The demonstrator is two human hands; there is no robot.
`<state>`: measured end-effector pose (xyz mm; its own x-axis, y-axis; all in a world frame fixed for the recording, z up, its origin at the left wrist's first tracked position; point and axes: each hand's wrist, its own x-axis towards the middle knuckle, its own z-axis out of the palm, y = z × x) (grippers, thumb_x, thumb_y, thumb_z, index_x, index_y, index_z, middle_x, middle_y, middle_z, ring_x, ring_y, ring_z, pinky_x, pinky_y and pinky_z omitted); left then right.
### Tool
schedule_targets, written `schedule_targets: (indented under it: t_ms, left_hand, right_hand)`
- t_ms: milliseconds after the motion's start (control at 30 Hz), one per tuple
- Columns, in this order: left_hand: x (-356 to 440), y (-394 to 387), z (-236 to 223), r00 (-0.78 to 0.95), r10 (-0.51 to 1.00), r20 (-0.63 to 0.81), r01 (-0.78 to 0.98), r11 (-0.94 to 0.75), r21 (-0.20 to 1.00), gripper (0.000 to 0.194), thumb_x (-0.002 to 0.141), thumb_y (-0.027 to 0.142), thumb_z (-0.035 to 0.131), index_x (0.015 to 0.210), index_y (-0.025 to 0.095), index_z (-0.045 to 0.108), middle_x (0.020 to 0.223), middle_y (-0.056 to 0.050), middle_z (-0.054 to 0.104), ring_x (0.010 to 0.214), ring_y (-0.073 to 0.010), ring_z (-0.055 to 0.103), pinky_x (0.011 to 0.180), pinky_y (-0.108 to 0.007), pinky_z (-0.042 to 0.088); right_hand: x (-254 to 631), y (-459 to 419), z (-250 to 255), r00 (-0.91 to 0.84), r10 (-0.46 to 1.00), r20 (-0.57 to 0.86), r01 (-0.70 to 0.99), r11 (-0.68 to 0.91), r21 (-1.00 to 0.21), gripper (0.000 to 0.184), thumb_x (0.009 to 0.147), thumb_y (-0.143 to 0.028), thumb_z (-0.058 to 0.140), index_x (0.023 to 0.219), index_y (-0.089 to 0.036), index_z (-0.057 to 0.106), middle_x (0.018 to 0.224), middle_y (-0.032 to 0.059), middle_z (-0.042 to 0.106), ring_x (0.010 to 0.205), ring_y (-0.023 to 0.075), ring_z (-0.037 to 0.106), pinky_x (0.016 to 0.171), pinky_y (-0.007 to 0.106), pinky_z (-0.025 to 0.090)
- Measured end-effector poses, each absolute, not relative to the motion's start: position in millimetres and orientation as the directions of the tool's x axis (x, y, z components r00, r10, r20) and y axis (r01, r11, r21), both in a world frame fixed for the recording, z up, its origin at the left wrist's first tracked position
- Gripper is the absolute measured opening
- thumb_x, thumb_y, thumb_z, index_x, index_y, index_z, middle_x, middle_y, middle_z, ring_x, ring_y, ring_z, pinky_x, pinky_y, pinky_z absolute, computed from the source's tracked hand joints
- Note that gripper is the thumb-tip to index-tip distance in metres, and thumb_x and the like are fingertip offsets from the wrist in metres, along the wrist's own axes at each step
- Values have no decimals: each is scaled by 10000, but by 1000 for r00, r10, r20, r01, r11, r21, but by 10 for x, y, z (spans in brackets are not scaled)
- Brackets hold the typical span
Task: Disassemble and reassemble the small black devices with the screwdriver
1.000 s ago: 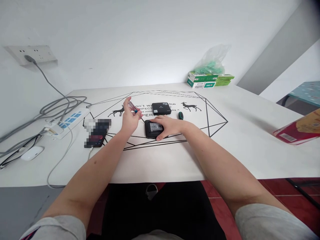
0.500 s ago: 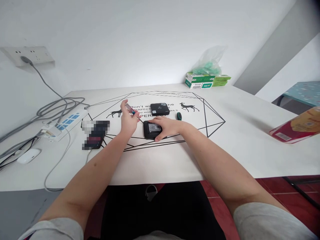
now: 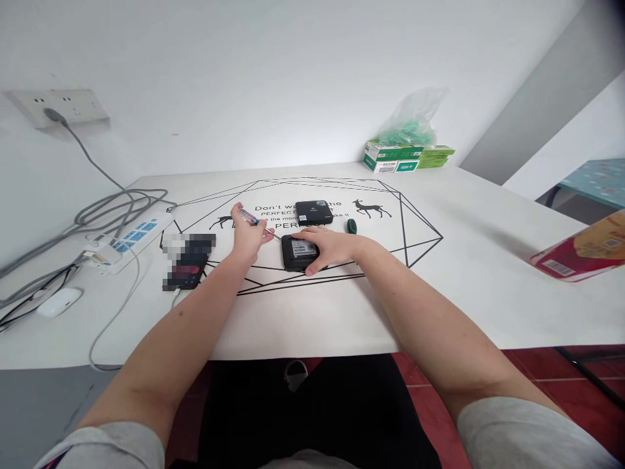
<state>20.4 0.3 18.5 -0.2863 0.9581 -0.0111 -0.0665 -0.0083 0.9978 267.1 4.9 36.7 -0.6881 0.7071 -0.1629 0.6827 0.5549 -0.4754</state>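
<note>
My left hand is closed round a small screwdriver with a clear handle, its tip pointing at the left edge of a small black box with a white label on top. My right hand lies over the right side of that box, fingers curled on it, pressing it onto the white table. A second black box sits just behind. A short green-handled tool lies to the right of it.
A phone lies left of my left hand, with a power strip, grey cables and a white mouse further left. Green boxes with a plastic bag stand at the back. A red packet is at the right.
My left hand has lowered and tilted the screwdriver flatter, its handle swinging to the left. My right hand and the box stay put.
</note>
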Motion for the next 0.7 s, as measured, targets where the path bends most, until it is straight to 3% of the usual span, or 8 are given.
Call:
schedule_targets:
  t_ms: [133, 267, 433, 700]
  left_hand:
    - [126, 87, 156, -254, 953, -168, -163, 129, 978, 1006, 944, 32, 753, 1669, 401, 161, 1272, -84, 675, 759, -150, 814, 848, -387, 714]
    - [141, 55, 196, -224, 953, -205, -151, 174, 973, 967, 981, -1, 668, 1682, 400, 136, 1277, -91, 686, 765, -162, 827, 859, -413, 726]
    - [159, -1, 264, -163, 947, -276, -145, 254, 956, 1001, 945, -52, 700, 1693, 355, 173, 1248, -124, 714, 798, -212, 845, 865, -442, 726]
    - [132, 15, 239, -134, 943, -305, -163, 282, 945, 948, 936, -70, 700, 1640, 346, 220, 1161, -91, 732, 794, -211, 846, 867, -449, 725]
  right_hand:
    - [2698, 87, 345, -713, 684, -154, 654, 571, -496, 1245, 678, -615, 950, 1743, -292, 393, 1819, 132, 372, 1695, 438, 303, 1394, 614, 276]
    - [2718, 89, 341, -724, 669, -168, 642, 564, -519, 1257, 645, -478, 959, 1748, -282, 390, 1855, 111, 317, 1739, 433, 215, 1423, 595, 224]
    - [2721, 54, 388, -727, 646, -233, 653, 547, -523, 1270, 614, -300, 903, 1761, -293, 356, 1886, 95, 237, 1773, 422, 73, 1431, 621, 167]
    - [2707, 51, 407, -737, 637, -225, 644, 560, -522, 1261, 613, -318, 900, 1756, -265, 370, 1872, 116, 268, 1765, 423, 122, 1434, 594, 172]
